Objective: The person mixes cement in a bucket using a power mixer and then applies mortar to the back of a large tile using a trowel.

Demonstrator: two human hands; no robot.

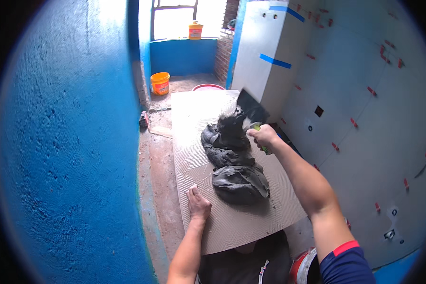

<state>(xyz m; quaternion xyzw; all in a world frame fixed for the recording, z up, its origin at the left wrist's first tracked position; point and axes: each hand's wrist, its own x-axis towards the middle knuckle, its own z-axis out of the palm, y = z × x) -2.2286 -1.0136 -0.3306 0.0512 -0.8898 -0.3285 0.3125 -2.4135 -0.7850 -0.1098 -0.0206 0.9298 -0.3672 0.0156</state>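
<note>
A large tile (194,180) lies in front of me, its pale back side up and covered with fine ridges. Thick dark grey mortar (241,184) sits in heaps along its middle. My right hand (264,136) is closed round the green handle of a trowel (252,108). The trowel's dark blade is at the far end of the mortar, smeared and slightly blurred. My left hand (199,204), fingers curled in, rests on the tile close to its left edge, holding nothing that I can see.
A rough blue wall (75,142) runs along the left. Grey tiles with red clips (336,146) cover the right wall. An orange bucket (160,84) stands on the far floor, another bucket (195,31) on the window ledge. A red-and-white bucket (304,266) is by my right side.
</note>
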